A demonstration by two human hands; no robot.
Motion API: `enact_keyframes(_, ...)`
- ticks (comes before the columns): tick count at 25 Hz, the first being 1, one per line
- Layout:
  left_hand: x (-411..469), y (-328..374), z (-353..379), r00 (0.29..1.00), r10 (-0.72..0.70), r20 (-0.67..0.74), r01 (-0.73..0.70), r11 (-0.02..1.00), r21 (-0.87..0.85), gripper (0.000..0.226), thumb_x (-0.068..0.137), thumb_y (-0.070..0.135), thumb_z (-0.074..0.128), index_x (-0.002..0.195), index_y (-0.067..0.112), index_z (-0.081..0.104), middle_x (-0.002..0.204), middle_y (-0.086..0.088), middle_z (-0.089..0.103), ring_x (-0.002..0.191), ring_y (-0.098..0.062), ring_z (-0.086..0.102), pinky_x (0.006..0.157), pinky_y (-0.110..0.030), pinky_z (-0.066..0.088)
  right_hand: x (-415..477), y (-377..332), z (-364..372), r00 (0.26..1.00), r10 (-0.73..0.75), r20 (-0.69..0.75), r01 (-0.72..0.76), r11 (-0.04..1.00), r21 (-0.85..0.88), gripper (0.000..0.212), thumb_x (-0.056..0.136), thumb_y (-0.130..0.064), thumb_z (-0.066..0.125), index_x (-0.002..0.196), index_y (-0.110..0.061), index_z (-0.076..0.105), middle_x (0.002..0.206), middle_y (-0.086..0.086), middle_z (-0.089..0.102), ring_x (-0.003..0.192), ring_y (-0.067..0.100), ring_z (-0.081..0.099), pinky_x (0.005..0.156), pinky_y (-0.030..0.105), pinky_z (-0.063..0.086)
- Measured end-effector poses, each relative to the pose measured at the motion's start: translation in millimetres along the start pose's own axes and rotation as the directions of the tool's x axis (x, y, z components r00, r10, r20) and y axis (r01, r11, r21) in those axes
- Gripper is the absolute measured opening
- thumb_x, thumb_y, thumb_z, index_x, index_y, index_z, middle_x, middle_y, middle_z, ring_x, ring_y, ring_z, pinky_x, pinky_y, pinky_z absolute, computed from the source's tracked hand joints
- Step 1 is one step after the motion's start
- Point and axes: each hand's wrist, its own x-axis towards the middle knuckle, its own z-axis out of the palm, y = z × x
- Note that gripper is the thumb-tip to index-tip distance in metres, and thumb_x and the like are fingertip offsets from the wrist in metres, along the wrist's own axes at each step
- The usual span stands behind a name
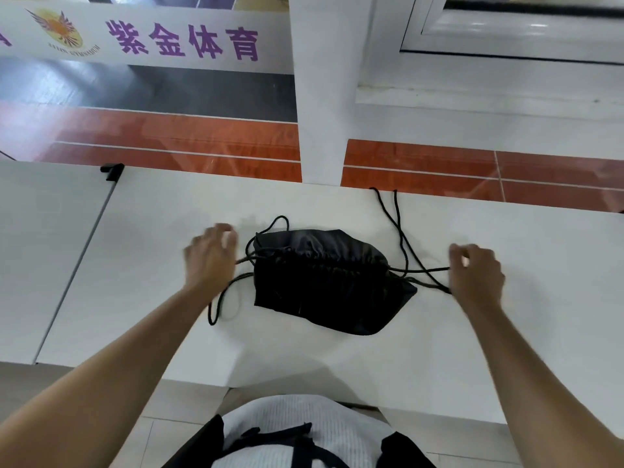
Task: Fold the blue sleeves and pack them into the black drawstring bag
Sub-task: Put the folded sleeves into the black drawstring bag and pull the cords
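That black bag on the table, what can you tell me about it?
The black drawstring bag lies flat on the white table, made of thin, slightly shiny fabric. Its mouth is gathered into tight pleats across the middle. Black cords trail out both sides; the right hand pinches one, while the left hand hovers blurred near the others.

A white table (337, 359) is filling the middle of the view, its far edge running from nine o'clock across to three o'clock. A second white panel (44, 258) is lying against it at nine o'clock, with a small black clip (111, 170) sitting at the seam. Beyond, toward twelve o'clock, a white post (324, 96) is rising from a floor of red-orange tiles (422, 170). At eleven o'clock a white banner (145, 35) is showing purple characters. At one o'clock a white window frame (506, 38) is catching pale daylight. Beige floor tiles (175, 410) are showing at six o'clock.
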Motion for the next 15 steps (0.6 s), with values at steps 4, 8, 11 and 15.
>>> enact_keyframes(4,-36,39,46,0.902,0.42,0.099,-0.431,0.893,0.133,0.035,0.101,0.042,0.03,0.102,0.021,0.058,0.089,0.004,0.062,0.091,-0.025,0.059,0.097,-0.041,0.038,-51,-43,48,0.899,-0.383,0.211,0.395,0.918,-0.02,0.032,0.102,-0.039,0.039,0.098,-0.017,0.061,0.085,0.006,0.07,0.083,0.033,0.063,0.085,0.043,0.044)
enact_keyframes(8,-37,51,44,0.919,0.391,0.047,-0.393,0.918,0.05,0.031,0.104,0.037,0.03,0.081,0.018,0.039,0.068,0.003,0.05,0.065,-0.024,0.049,0.076,-0.041,0.043,-69,-45,57,0.914,-0.295,0.28,0.284,0.955,0.079,0.035,0.105,-0.041,0.035,0.081,-0.016,0.042,0.058,-0.001,0.052,0.059,0.029,0.054,0.067,0.042,0.045)
enact_keyframes(11,-24,66,16,0.9,0.436,-0.022,-0.436,0.9,0.029,0.035,0.105,0.036,0.036,0.075,0.017,0.038,0.059,0.004,0.045,0.058,-0.022,0.044,0.054,-0.036,0.035,-66,-51,45,0.913,-0.193,0.359,0.107,0.963,0.246,0.054,0.102,-0.05,0.041,0.063,-0.013,0.038,0.052,-0.002,0.043,0.05,0.02,0.047,0.053,0.035,0.036)
enact_keyframes(15,-7,81,-28,0.799,0.585,-0.14,-0.532,0.796,0.288,0.045,0.104,0.038,0.039,0.063,0.019,0.035,0.051,0.008,0.041,0.05,-0.017,0.04,0.047,-0.025,0.027,-39,-61,2,0.875,-0.253,0.413,0.118,0.938,0.325,0.067,0.093,-0.051,0.062,0.055,-0.005,0.033,0.047,0.001,0.032,0.043,0.014,0.033,0.049,0.03,0.032)
